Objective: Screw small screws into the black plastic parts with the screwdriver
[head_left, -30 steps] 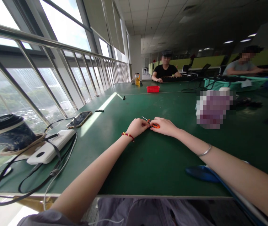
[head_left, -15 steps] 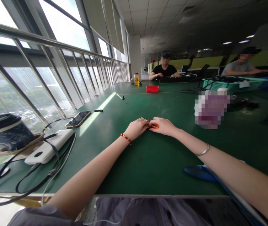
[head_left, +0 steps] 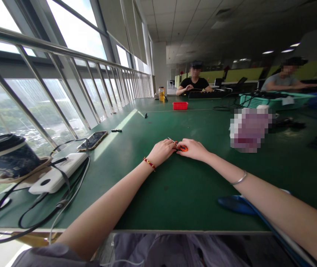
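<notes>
A small pair of scissors (head_left: 183,148) with orange and black handles is between my two hands, over the middle of the green table (head_left: 158,200). My right hand (head_left: 194,149) is closed around the handles, and an orange loop shows below its fingers. My left hand (head_left: 162,152) touches it from the other side, its fingers curled together by the metal part. One thin metal tip sticks out above the left fingertips, pointing away to the upper left. Whatever else the left fingers pinch is hidden.
On the left are a phone (head_left: 93,141), a white power bank (head_left: 58,173) with cables and a lidded cup (head_left: 9,157). Ahead stands a red bin (head_left: 180,106); a teal basket (head_left: 278,101) is at right. A blue object (head_left: 235,204) lies by my right forearm. Two people sit beyond.
My hands stay together at nearly the same spot, and the metal tip has shifted slightly to the right. The person across has raised a hand a little.
</notes>
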`<state>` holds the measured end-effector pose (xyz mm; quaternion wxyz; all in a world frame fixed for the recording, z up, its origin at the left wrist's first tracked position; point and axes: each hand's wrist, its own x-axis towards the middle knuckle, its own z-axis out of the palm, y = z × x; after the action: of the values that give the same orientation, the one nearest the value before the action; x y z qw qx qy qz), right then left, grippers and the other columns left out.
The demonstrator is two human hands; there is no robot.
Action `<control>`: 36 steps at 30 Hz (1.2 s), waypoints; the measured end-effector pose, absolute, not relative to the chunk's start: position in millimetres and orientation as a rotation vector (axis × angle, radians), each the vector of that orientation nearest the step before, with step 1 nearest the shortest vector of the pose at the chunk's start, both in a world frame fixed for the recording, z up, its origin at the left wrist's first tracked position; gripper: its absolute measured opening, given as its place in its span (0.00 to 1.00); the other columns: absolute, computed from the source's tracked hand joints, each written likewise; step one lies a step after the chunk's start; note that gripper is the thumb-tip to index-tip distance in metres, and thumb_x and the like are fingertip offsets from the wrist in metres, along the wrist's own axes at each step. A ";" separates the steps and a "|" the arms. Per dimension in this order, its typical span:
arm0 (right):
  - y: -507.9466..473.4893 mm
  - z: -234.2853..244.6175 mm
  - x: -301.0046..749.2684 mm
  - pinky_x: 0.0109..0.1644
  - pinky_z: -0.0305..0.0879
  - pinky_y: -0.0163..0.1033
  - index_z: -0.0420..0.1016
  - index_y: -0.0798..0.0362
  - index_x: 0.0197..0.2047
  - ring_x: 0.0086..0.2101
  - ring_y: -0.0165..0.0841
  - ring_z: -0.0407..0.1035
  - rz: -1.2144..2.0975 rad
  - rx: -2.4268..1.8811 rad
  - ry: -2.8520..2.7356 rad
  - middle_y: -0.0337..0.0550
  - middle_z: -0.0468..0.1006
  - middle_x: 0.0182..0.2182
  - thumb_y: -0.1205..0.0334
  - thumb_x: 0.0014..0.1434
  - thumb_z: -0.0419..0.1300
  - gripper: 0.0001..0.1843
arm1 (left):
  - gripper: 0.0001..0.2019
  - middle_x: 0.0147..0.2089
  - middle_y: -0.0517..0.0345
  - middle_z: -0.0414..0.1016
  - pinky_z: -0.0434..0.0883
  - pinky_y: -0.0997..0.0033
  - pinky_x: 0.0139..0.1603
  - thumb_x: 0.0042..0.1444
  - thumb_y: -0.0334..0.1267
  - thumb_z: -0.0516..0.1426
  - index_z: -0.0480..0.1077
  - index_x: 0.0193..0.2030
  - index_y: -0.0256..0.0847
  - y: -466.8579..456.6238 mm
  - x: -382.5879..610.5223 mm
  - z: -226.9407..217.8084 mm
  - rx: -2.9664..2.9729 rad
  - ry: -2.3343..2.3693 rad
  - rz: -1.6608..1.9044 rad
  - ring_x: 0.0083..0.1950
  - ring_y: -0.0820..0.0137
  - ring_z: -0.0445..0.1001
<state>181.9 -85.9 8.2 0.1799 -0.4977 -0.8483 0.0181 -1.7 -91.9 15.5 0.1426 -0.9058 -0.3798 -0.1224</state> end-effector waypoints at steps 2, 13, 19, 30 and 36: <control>-86.1 8.2 182.0 0.30 0.53 0.33 0.74 0.45 0.38 0.36 0.32 0.68 0.055 -1.403 -2.402 0.38 0.72 0.36 0.51 0.54 0.57 0.11 | 0.11 0.44 0.51 0.73 0.67 0.69 0.46 0.62 0.36 0.48 0.70 0.42 0.37 -91.6 -1.3 14.2 -2.614 -1.098 -0.367 0.45 0.66 0.70; -87.7 7.7 181.7 0.31 0.53 0.33 0.74 0.44 0.38 0.36 0.32 0.68 0.069 -1.405 -2.392 0.37 0.72 0.36 0.50 0.54 0.56 0.12 | 0.09 0.44 0.58 0.75 0.69 0.71 0.46 0.60 0.38 0.52 0.73 0.40 0.43 -89.8 -4.0 4.8 -2.699 -1.314 -0.655 0.46 0.68 0.72; -87.7 8.3 181.4 0.31 0.53 0.33 0.74 0.44 0.38 0.36 0.31 0.68 0.056 -1.432 -2.393 0.37 0.72 0.36 0.51 0.54 0.57 0.11 | 0.09 0.44 0.58 0.75 0.69 0.72 0.45 0.59 0.38 0.52 0.74 0.39 0.42 -91.5 -1.7 4.1 -2.720 -1.429 -0.734 0.45 0.69 0.73; -85.2 4.2 181.9 0.32 0.55 0.33 0.74 0.43 0.41 0.36 0.31 0.67 0.036 -1.414 -2.311 0.38 0.70 0.36 0.49 0.53 0.58 0.13 | 0.10 0.41 0.56 0.75 0.66 0.70 0.43 0.61 0.38 0.52 0.74 0.40 0.41 -91.2 -3.8 8.9 -2.545 -1.343 -0.594 0.44 0.67 0.70; -84.6 3.4 184.1 0.31 0.56 0.32 0.74 0.45 0.39 0.33 0.29 0.66 0.035 -1.308 -2.242 0.37 0.68 0.34 0.51 0.53 0.58 0.12 | 0.11 0.41 0.55 0.75 0.65 0.69 0.42 0.61 0.39 0.51 0.73 0.40 0.40 -95.9 -1.4 13.7 -2.501 -1.301 -0.527 0.44 0.67 0.70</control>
<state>184.1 -84.6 3.4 0.2695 -0.4853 -0.8317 0.0131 -1.4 -95.9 13.7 0.1364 -0.8639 -0.4494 -0.1821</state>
